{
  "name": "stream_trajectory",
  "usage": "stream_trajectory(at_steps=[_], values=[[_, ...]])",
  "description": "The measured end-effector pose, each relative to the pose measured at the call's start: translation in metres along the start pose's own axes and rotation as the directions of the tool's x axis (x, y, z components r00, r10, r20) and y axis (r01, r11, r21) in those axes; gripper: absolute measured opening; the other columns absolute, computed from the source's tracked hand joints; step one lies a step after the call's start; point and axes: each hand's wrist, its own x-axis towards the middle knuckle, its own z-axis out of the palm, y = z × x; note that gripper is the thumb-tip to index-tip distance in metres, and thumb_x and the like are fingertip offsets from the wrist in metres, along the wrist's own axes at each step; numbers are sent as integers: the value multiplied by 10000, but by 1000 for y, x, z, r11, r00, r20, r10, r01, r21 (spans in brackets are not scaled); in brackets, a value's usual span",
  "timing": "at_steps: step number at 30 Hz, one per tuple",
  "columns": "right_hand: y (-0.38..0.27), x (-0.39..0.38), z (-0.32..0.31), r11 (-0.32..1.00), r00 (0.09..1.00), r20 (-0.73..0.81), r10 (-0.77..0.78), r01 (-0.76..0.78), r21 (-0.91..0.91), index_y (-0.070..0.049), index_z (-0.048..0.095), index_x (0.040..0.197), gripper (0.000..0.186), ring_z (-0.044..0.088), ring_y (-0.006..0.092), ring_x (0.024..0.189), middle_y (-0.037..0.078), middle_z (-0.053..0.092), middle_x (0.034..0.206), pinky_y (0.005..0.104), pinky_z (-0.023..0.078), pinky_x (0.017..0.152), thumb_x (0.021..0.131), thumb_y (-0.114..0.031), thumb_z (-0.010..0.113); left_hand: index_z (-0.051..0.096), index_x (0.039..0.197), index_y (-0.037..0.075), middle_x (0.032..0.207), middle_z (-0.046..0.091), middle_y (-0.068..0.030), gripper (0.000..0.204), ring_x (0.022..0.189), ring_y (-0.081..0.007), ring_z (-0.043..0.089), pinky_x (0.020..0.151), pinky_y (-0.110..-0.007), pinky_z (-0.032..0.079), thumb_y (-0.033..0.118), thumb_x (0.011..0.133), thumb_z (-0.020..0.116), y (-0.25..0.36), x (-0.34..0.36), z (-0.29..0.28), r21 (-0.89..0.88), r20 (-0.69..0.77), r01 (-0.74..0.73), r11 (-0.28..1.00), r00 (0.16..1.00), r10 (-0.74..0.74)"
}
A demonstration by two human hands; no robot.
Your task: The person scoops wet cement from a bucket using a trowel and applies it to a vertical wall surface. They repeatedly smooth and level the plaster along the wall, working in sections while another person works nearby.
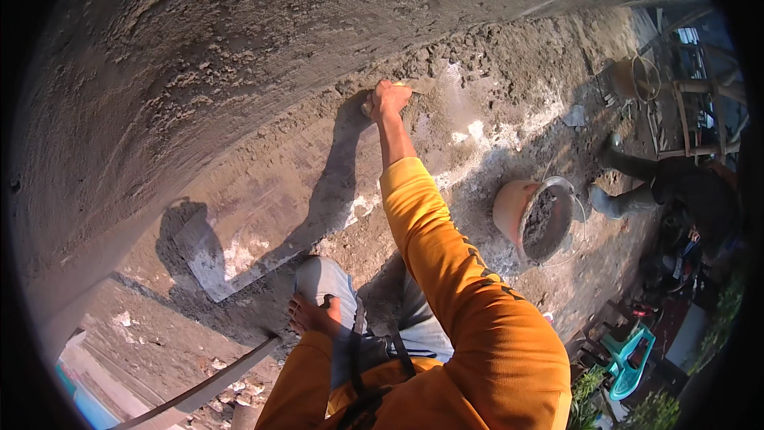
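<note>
Against plastered wall (239,48): right hand (390,99) grip clenched on trowel (368,107); left hand (314,317) released on knee; mortar bucket (535,221) nearby.

Landmark: mortar bucket (535,221) | left of it: bare ground, passable | beyond that: plastered wall (239,56) blocks | right of it: another person's boots (617,191) obstruct

Rough, matt grey plaster wall (239,72) with crumbly wet mortar along its base, gritty dusty concrete ground (493,111), dull orange plastic-looking bucket (513,211) of coarse grey mortar at right, soft orange cloth sleeve (446,271), faded blue denim knee (326,279).
</note>
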Motion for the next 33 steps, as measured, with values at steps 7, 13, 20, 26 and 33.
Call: stream_trajectory(at_steps=[7,13,20,26,33], values=[[6,11,-19,994,985,136,-108,110,-9,-68,387,1008,257,489,215,417,75,487,677,395,429,355,898,-33,617,474,1384,11,1351,548,-211,865,1303,-384,517,1086,-527,411,467,707,764,-9,8,10,9,-8,-53,999,999,53],[18,-4,-14,985,974,147,-171,166,48,-97,395,990,235,515,224,427,78,489,656,409,447,342,915,-41,611,464,1400,-7,1384,536,-223,891,1338,-394,489,1087,-549,401,482,724,776,-10,7,1,-55,59,-36,998,998,39],[-5,11,-33,992,972,204,-117,126,-32,-78,466,963,166,529,230,428,76,515,640,419,467,353,908,-49,620,469,1387,-17,1348,545,-217,889,1313,-397,501,1068,-547,410,524,738,748,-7,1,-1,-71,1,-96,993,995,96],[-25,-2,-64,989,909,415,-40,-22,143,-86,502,924,116,555,211,458,74,537,656,405,506,370,884,-23,591,446,1412,-37,1377,525,-233,898,1324,-420,490,1107,-553,382,541,774,700,-15,-2,12,-21,-13,-90,996,996,90],[-45,-37,-124,999,935,353,-22,11,35,-85,508,883,114,545,197,433,59,551,652,375,491,359,889,-35,611,384,1458,-51,1440,470,-267,942,1344,-440,456,1135,-589,338,532,770,659,-12,-6,9,-87,19,-66,994,998,68]])
